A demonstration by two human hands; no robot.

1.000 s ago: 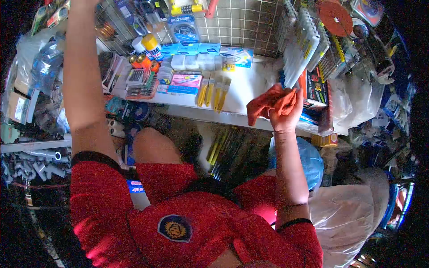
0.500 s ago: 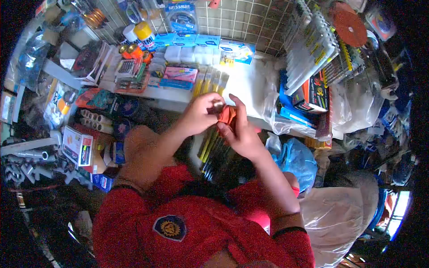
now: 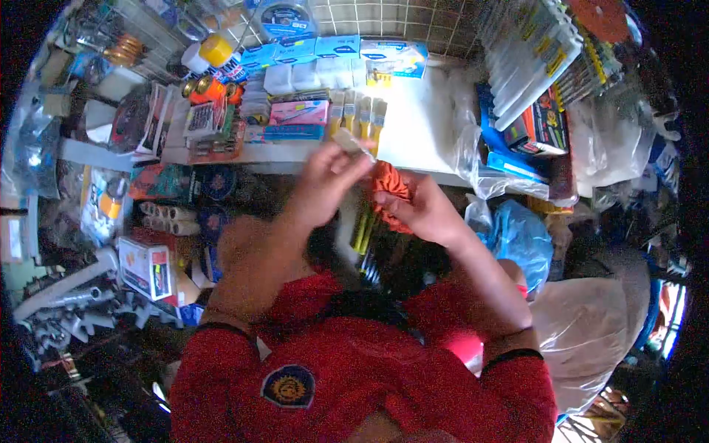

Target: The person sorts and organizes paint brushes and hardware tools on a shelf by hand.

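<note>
My right hand point(image 3: 425, 214) grips a crumpled orange cloth point(image 3: 389, 186) in front of my chest, just below the edge of a white shelf point(image 3: 413, 133). My left hand point(image 3: 329, 181) is raised beside it, blurred by motion, its fingers pinched on a small pale flat object point(image 3: 350, 142) that I cannot identify. The two hands are close together but slightly apart. Several yellow-handled brushes point(image 3: 360, 118) lie on the shelf right behind the left hand.
The shelf holds blue boxes point(image 3: 336, 48), a pink packet point(image 3: 299, 113), spray cans point(image 3: 218, 55) and plastic-wrapped goods point(image 3: 517, 96). A wire grid point(image 3: 384, 18) stands behind. Boxes point(image 3: 145, 267) and pipe fittings point(image 3: 66, 310) crowd the lower left. Plastic bags point(image 3: 591, 332) sit at the right.
My left arm came down from high at the left to meet my right hand at the cloth. Now the left hand lifts away with a small pale object. The view tilted downward.
</note>
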